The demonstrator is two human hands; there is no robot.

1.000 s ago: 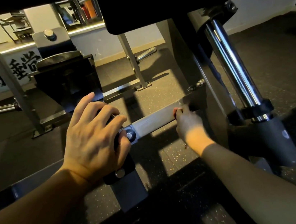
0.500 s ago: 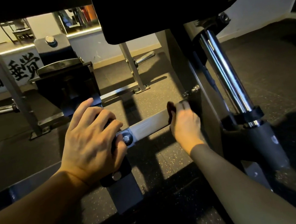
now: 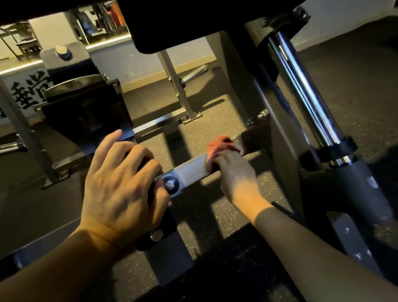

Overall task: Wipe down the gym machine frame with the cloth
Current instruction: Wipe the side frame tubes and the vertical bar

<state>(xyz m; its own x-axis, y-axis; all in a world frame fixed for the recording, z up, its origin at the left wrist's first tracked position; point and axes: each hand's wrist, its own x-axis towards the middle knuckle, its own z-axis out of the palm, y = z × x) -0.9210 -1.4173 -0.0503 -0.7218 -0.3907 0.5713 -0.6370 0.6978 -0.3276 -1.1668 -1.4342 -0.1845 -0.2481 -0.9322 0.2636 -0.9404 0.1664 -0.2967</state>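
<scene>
A pale metal crossbar (image 3: 190,171) of the gym machine frame runs from a bolted black bracket (image 3: 170,185) rightwards to a grey upright plate (image 3: 254,138). My right hand (image 3: 236,173) grips a reddish cloth (image 3: 218,148) and presses it against the bar near its right end. The cloth shows above my knuckles. My left hand (image 3: 119,189) is curled over the black padded part at the bar's left end, fingers wrapped round its top edge.
A chrome shaft (image 3: 304,96) in a black collar stands just right of my right arm. A black pad (image 3: 199,6) hangs overhead. A black seat block (image 3: 86,112) and grey frame legs (image 3: 179,87) lie beyond, on speckled rubber floor (image 3: 206,215).
My right hand has slid leftwards along the crossbar from its right end, and the reddish cloth now shows above the fingers. My left hand has stayed in place.
</scene>
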